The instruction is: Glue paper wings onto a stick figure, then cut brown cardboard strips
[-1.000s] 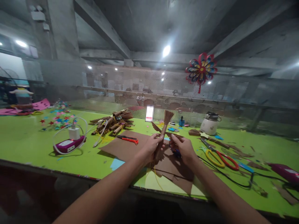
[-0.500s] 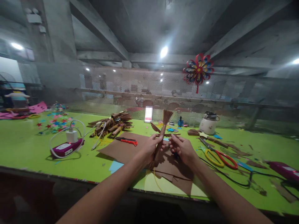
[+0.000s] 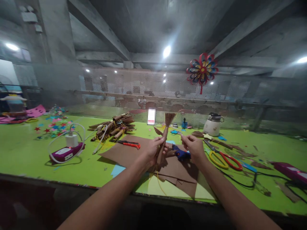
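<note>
your left hand (image 3: 154,150) is clamped on the brown paper roll (image 3: 165,133), thumb on top, fingers wrapped from the right. roll is held above the brown sheets (image 3: 134,154), mid-table, leaning: top end far and slightly right, bottom end toward you.

look of it: slim matte tube, narrow at the neck, then opening into a pleated fan (image 3: 170,119) at the top. fan's ribs are crisp and spread, edge roughly straight. small pleated fin (image 3: 158,131) sticks out left, just far of your thumb. a brown bit shows right of your fingers, can't tell if it's joined on. yellow thread (image 3: 158,180) trails at the near end.

your right hand (image 3: 194,147) is up, apart from the roll and the left hand, thumb and fingertips drawn close. can't tell if there's anything between them. dark blue tool (image 3: 181,154) is just left of it, contact unclear.

around you: red cutter (image 3: 131,144) on the sheets to the left, pile of brown rolls (image 3: 117,127) far left, scissors (image 3: 225,159) to the right.
</note>
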Motion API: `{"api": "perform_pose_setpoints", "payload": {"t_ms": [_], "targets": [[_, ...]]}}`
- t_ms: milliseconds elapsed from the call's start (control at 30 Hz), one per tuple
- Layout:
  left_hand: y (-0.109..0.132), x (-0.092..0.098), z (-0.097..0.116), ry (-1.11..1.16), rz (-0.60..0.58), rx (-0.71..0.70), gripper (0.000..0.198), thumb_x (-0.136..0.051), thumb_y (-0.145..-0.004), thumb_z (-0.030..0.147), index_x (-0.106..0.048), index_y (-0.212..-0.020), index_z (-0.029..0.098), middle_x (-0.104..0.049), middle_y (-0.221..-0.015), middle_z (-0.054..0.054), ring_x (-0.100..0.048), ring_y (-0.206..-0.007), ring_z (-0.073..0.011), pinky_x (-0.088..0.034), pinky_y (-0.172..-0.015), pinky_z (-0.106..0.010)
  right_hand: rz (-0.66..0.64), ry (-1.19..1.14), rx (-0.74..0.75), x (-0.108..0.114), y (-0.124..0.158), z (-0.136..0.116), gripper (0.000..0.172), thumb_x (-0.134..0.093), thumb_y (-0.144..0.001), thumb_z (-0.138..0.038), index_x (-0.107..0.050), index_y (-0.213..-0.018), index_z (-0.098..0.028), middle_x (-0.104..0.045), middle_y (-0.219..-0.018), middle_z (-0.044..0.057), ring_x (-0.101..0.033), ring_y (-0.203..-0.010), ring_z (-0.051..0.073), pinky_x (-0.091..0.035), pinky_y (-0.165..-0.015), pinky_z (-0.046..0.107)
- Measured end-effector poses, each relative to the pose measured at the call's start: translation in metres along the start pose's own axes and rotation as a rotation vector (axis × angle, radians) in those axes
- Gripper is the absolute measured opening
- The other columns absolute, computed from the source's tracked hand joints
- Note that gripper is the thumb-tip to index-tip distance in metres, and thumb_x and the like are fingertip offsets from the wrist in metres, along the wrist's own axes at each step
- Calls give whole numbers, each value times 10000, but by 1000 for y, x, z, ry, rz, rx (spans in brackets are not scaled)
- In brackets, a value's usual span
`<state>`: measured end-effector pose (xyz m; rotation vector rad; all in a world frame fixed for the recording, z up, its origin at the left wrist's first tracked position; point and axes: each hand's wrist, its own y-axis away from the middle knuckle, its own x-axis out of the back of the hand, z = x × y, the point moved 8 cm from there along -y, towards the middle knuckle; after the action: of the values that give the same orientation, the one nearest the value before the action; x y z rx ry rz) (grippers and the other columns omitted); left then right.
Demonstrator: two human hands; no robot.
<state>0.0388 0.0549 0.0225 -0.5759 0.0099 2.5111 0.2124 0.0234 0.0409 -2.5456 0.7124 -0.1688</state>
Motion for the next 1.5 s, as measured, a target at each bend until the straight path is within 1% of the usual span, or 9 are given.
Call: {"api": "perform_pose_setpoints", "payload": {"t_ms": [133, 300, 433, 500, 733, 900, 1100, 1200, 1500], "targets": [[0, 4, -2, -8, 43, 26, 112, -539, -820, 246, -495, -774, 154, -575, -627, -20, -522, -490, -80, -403, -453, -161, -183, 615, 191, 3, -14, -3, 206, -537, -738, -289, -677, -715, -139, -690, -733, 78, -614, -685, 187, -464, -647, 286], [-4, 12, 1, 0, 92, 14, 118, -570, -798, 263, -523, -790, 155, -548, -593, 1, -474, -453, -65, -368, -423, -153, -443, 798, 180, 13, -18, 7, 159, -603, -640, -215, -730, -719, -162, -721, -842, 96, -632, -840, 249, -443, -755, 303], [-10, 23, 0, -42, 127, 9, 140, -638, -747, 223, -516, -763, 157, -518, -568, 22, -430, -437, -43, -325, -398, -132, -723, 1013, 140, 12, -5, 20, 288, -572, -663, -213, -738, -895, -175, -712, -974, 97, -624, -906, 261, -440, -742, 288], [-12, 27, -3, -82, 146, 13, 137, -647, -727, 187, -514, -734, 156, -501, -543, 26, -414, -427, -41, -318, -389, -133, -768, 1065, 144, 11, -2, 19, 329, -562, -678, -209, -723, -962, -175, -701, -1015, 97, -618, -918, 256, -436, -735, 279], [-12, 32, -12, -173, 201, 63, 98, -624, -720, 147, -527, -706, 146, -494, -517, 14, -420, -415, -51, -306, -380, -146, -737, 1063, 492, -39, 9, -14, 209, -561, -805, -296, -729, -847, -179, -677, -847, 103, -572, -821, 220, -402, -711, 283], [-13, 33, -8, -200, 185, 11, 77, -597, -730, 134, -525, -708, 149, -503, -520, 12, -433, -420, -56, -305, -385, -155, -808, 1091, 680, -73, 23, -5, 106, -642, -757, -172, -709, -677, -191, -630, -782, 93, -519, -797, 214, -377, -670, 300], [-14, 36, -6, -205, 214, -32, 87, -592, -723, 122, -512, -726, 155, -511, -535, 18, -443, -433, -56, -311, -395, -151, -626, 771, 802, -48, 20, -25, 135, -583, -809, -131, -692, -739, -170, -634, -765, 74, -510, -812, 200, -415, -721, 320], [-14, 28, -7, -187, 143, -8, 77, -579, -729, 117, -510, -725, 151, -520, -551, 10, -446, -442, -56, -302, -380, -146, -543, 662, 843, -35, 19, -37, 130, -559, -834, -151, -686, -819, -170, -645, -771, 71, -512, -794, 199, -431, -721, 330], [-5, 4, -4, -25, -62, 53, 104, -632, -742, 187, -545, -762, 134, -593, -673, -33, -490, -502, -53, -359, -431, -146, -346, 833, 959, -33, 20, -45, 223, -459, -881, -146, -679, -853, -170, -608, -739, 77, -467, -763, 208, -420, -707, 333]]}}
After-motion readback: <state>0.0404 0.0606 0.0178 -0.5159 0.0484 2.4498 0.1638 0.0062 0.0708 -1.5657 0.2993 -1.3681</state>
